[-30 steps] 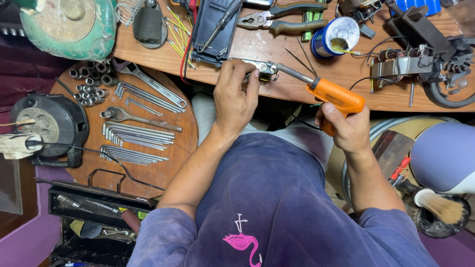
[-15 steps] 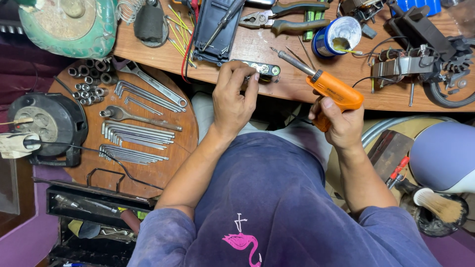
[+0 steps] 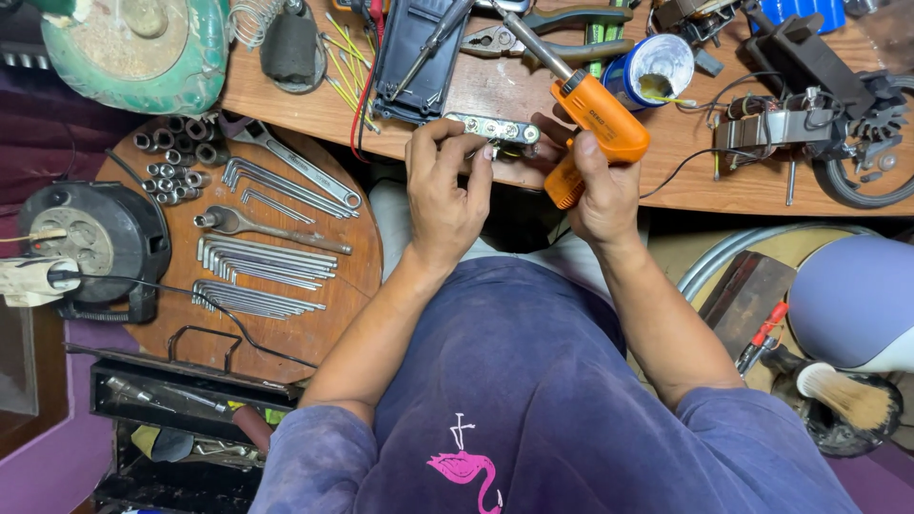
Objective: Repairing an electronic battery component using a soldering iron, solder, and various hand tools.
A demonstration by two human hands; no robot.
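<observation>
Head view: two hands at the desk edge, one on a small metal strip, one on an orange soldering gun.

The left hand pinches the near end of the metal strip, a short grey bar with a row of round contacts lying at the desk's front edge; its fingertips cover that end, so what lies under them cannot be made out. The right hand is clenched round the handle of the orange soldering gun, whose metal tip points up and left across the desk, away from the strip. Its lower handle is hidden in the palm. Pliers and a blue-rimmed tin lie just beyond, cut off at the top edge. Wrenches lie on the round side table to the left.
</observation>
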